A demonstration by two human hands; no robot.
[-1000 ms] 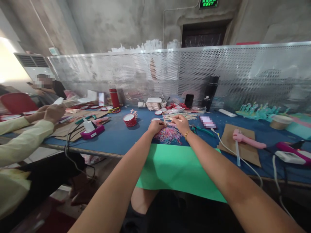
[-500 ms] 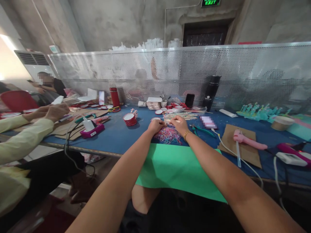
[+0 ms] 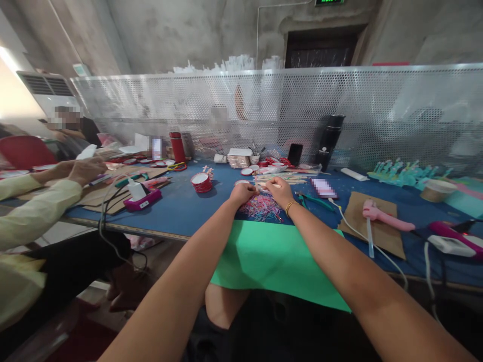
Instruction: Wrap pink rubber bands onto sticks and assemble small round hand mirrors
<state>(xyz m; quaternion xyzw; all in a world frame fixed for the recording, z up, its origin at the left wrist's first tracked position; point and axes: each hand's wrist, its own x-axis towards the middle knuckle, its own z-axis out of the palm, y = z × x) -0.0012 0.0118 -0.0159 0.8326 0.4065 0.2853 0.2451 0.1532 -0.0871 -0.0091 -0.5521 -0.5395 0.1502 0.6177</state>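
Observation:
My left hand [image 3: 241,194] and my right hand [image 3: 278,191] face each other over a pile of colourful strings [image 3: 261,207]. Both have their fingers pinched together. What sits between the fingertips is too small to make out. Just behind my hands lie several thin wooden sticks [image 3: 290,178]. A sheet of green paper [image 3: 279,261] hangs over the table's front edge, under my forearms. Left of my hands stands a stack of round red-rimmed pieces [image 3: 201,183]. Green-handled pliers [image 3: 317,202] rest to the right of my right hand.
A pink glue gun [image 3: 385,215] lies on cardboard [image 3: 358,201] at the right, with a white cable nearby. A black bottle [image 3: 331,141] and a red bottle [image 3: 176,147] stand along the perforated screen. At the left, a co-worker's hands [image 3: 83,171] are above the table.
My hands keep almost the same place over the strings, with only slight finger movement. The view has shifted slightly.

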